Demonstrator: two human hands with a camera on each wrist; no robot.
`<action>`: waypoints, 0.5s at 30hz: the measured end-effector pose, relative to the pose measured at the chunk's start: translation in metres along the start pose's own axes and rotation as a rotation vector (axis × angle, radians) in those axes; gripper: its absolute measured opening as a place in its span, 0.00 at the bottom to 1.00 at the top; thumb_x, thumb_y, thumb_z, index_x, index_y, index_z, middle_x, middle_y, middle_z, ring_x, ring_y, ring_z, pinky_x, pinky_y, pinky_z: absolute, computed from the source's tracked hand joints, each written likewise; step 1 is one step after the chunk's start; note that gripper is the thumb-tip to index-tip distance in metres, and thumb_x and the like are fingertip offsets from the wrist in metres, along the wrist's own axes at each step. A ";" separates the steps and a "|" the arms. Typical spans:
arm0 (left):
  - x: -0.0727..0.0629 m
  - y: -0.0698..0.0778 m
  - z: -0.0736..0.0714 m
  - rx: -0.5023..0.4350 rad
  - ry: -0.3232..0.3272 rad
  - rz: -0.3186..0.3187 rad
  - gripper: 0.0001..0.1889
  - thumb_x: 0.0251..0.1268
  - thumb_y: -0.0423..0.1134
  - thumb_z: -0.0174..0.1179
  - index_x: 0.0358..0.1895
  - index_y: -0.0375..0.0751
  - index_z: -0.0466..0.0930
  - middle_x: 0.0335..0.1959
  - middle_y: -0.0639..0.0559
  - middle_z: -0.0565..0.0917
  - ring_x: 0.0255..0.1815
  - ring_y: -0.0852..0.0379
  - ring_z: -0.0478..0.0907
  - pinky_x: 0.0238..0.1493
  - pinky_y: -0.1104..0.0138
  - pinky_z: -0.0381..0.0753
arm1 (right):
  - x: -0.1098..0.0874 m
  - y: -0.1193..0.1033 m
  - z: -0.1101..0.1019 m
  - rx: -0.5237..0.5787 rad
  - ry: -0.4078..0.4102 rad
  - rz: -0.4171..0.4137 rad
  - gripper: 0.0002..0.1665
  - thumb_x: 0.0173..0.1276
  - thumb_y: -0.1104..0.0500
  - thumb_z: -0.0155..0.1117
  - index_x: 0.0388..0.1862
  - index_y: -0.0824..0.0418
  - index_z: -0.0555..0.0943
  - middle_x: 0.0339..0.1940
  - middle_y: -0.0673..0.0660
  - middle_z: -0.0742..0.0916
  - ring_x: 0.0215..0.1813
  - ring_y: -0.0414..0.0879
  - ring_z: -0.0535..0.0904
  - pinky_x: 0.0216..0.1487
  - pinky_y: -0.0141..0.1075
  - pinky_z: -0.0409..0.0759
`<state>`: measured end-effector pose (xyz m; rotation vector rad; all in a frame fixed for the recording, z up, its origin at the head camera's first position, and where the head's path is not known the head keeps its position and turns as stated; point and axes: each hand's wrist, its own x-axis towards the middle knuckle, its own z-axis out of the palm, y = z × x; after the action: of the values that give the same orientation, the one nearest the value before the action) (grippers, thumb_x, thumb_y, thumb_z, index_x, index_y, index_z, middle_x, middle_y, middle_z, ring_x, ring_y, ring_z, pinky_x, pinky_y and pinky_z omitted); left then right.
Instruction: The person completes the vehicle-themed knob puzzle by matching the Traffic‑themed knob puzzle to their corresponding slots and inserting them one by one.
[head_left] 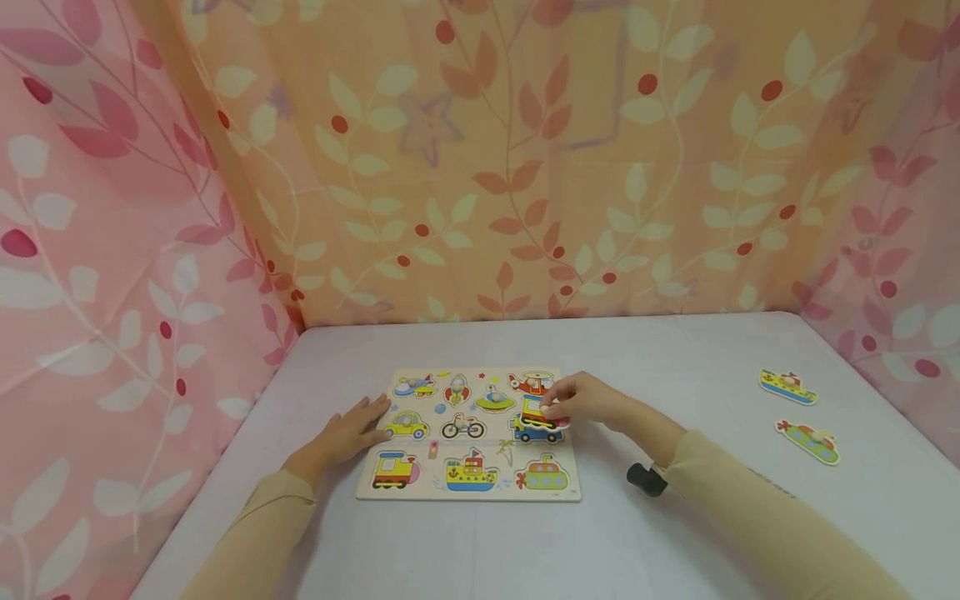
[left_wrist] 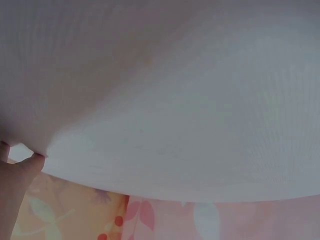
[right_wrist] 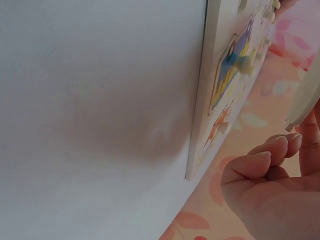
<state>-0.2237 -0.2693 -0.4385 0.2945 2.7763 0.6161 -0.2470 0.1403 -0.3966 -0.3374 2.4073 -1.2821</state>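
A wooden peg puzzle board (head_left: 431,480) with vehicle pictures lies flat on the table. My left hand (head_left: 347,432) rests at its left edge, fingers stretched onto the rim; in the left wrist view only part of that hand (left_wrist: 17,182) shows. With thumb and fingers, my right hand (head_left: 592,400) pinches a red and yellow train puzzle piece (head_left: 534,408). The piece is above the board's right side and overlaps the blue truck (head_left: 542,435) from the head view. Seen from the right wrist, the piece's pale edge (right_wrist: 302,100) stands off the board, above the curled fingers.
A boat puzzle piece (head_left: 789,387) and a submarine puzzle piece (head_left: 808,442) lie on the white table (head_left: 697,358) at the far right. A small black object (head_left: 647,480) is at the right wrist. Patterned curtains (head_left: 465,167) enclose the back and sides.
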 end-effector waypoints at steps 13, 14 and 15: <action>0.001 0.002 -0.001 0.009 0.005 -0.003 0.39 0.69 0.55 0.55 0.76 0.40 0.53 0.77 0.42 0.52 0.77 0.36 0.38 0.66 0.32 0.33 | 0.008 -0.010 0.022 0.015 -0.058 -0.070 0.07 0.62 0.58 0.72 0.35 0.61 0.87 0.33 0.50 0.84 0.42 0.46 0.74 0.44 0.39 0.68; 0.001 0.002 0.000 0.009 0.005 -0.005 0.39 0.69 0.55 0.55 0.76 0.40 0.53 0.77 0.42 0.52 0.77 0.36 0.38 0.67 0.32 0.33 | 0.009 -0.011 0.024 0.024 -0.066 -0.076 0.07 0.62 0.58 0.72 0.35 0.61 0.87 0.32 0.51 0.84 0.40 0.46 0.74 0.42 0.39 0.69; 0.001 0.002 0.000 0.009 0.004 -0.006 0.39 0.69 0.55 0.55 0.76 0.40 0.53 0.77 0.42 0.52 0.77 0.36 0.38 0.67 0.32 0.33 | 0.009 -0.011 0.026 0.029 -0.072 -0.080 0.07 0.62 0.58 0.71 0.36 0.61 0.87 0.32 0.50 0.83 0.39 0.45 0.74 0.41 0.38 0.69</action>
<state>-0.2247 -0.2673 -0.4375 0.2877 2.7833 0.6031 -0.2436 0.1114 -0.4024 -0.4679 2.3340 -1.3142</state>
